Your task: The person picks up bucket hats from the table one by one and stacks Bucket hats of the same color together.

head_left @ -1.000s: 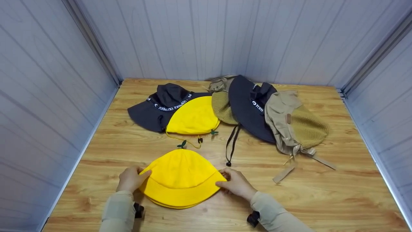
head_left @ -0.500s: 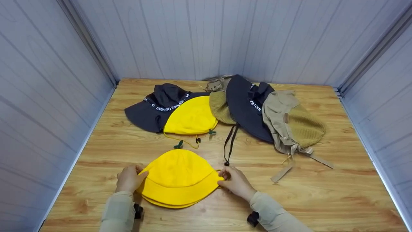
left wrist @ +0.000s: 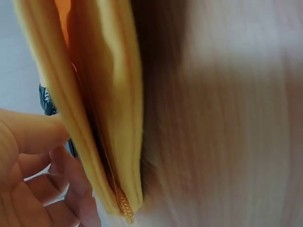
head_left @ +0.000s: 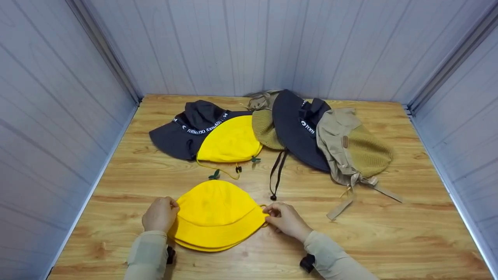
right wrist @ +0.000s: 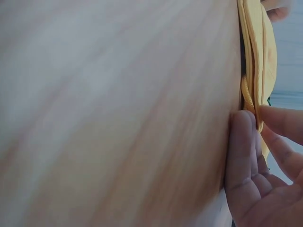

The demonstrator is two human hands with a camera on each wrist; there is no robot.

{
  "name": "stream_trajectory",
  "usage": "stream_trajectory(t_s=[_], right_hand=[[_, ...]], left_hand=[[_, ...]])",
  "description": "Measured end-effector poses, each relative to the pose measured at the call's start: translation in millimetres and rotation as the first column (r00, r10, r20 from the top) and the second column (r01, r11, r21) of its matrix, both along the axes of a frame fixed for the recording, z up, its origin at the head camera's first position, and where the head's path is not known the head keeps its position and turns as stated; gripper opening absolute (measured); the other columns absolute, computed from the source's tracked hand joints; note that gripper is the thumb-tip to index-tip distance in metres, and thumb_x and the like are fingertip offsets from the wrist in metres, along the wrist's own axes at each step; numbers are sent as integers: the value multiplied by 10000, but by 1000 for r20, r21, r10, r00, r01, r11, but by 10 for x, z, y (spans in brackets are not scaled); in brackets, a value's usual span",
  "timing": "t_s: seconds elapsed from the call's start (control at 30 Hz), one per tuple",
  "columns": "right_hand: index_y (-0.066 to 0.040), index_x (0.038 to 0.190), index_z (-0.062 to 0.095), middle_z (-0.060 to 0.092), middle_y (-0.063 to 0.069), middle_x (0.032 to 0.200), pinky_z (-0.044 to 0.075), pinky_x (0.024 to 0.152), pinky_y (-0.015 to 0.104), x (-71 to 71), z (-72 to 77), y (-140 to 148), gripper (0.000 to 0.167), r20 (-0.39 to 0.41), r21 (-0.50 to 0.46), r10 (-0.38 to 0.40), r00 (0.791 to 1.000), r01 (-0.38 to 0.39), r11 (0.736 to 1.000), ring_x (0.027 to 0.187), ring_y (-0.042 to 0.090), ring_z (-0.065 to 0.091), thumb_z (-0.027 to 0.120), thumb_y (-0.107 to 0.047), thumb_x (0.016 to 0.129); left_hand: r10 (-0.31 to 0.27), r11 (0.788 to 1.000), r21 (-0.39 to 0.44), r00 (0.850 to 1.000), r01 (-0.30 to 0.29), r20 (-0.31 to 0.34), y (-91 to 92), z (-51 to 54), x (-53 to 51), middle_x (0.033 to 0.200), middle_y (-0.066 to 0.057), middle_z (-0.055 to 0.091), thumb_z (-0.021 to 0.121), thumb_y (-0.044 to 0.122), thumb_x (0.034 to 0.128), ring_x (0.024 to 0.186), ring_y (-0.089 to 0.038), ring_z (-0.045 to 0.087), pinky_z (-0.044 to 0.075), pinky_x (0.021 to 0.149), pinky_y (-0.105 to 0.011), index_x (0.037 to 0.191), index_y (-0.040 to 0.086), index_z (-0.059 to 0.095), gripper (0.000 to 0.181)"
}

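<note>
We see the yellow hat (head_left: 216, 212) flattened on the table (head_left: 404, 237), brim toward us, nearer than the second yellow hat (head_left: 231, 142). Our right hand (head_left: 290, 222) pinches one brim corner; our left hand (head_left: 157, 216) curls against the opposite side — whether it pinches, we cannot tell. We seem to be straightening the brim; the next move calls for even, light tension — with the cord (right wrist: 245, 92) free.

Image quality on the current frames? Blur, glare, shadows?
Head: mostly clear, though lettering on the left dark hat is soft. Left wrist: tabletop blurred, pale glare upper right, dark shadow beside the front yellow hat. Right wrist: tabletop hazy and smeared; right hand clearer.
</note>
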State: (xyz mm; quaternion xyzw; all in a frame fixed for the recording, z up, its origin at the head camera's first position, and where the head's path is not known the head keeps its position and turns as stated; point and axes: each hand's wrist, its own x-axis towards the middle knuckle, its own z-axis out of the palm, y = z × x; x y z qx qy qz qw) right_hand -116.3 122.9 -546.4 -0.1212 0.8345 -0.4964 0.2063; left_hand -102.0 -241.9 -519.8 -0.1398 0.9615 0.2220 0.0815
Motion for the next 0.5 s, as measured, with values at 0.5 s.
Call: stream_trajectory(t_s=[0.5], right_hand=[[88, 1342, 518, 641, 180, 1061, 596, 605, 299, -162, 34, 269, 444, 241, -208, -287, 927, 338, 918, 687, 143, 643, 602, -167, 989]], left_hand=[[-12, 999, 42, 998, 9, 60, 184, 190, -42, 916, -86, 716, 635, 300, 962, 715, -204, 614, 505, 635, -400, 1023, 59, 726, 265]])
